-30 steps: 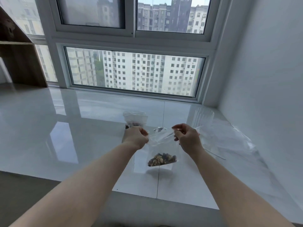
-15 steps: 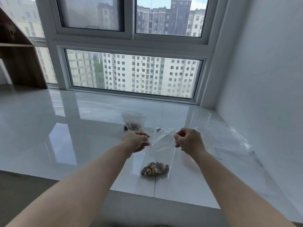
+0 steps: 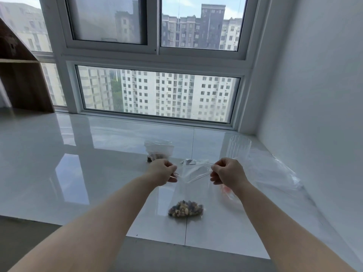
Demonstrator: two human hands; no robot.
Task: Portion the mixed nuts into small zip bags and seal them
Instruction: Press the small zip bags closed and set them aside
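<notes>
- The zip bag [image 3: 193, 185] had been lowered since a second earlier, its nuts [image 3: 185, 211] brought onto the white surface [image 3: 59, 173].
- It was hung upright, mouth uppermost.
- Its top corners were pinched by the left hand [image 3: 164, 171] and right hand [image 3: 227, 173], both outstretched.

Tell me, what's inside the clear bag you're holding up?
Mixed nuts sit heaped at the bottom of the zip bag; the rest looks empty. Nuts under the heap's top layer are hidden.

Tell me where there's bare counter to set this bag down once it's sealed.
Bare counter lies wide open left of the left hand, out to the wooden shelf. Behind it stands a filled bag. Right of the right hand is crowded: a clear cup and loose plastic by the wall.
</notes>
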